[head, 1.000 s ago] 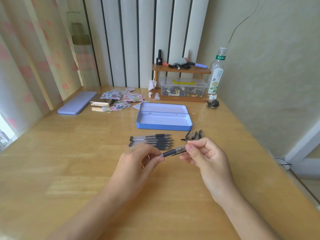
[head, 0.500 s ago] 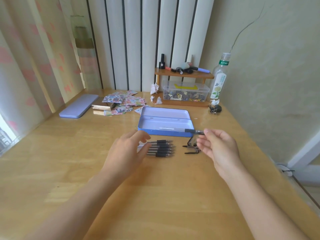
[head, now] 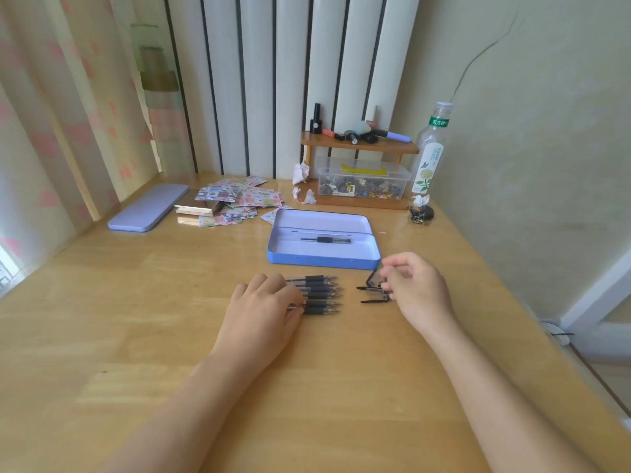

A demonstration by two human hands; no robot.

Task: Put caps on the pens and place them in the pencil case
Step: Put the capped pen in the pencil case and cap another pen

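The blue pencil case lies open at mid-table, and one capped pen lies inside it. In front of it, several uncapped pens with black grips lie in a row, tips to the right. My left hand rests flat on their barrels, with the fingers spread over them. Right of the row lie loose black pen caps. My right hand is curled over them, and its thumb and fingertips pinch one cap at the pile's right end.
The case's lid lies at the far left, beside scattered stickers. At the back stand a small wooden shelf, a clear box and a bottle. Keys lie near the wall.
My right hand has laid the capped pen in the case and come back down onto the caps. My left hand has moved forward onto the row of pens.
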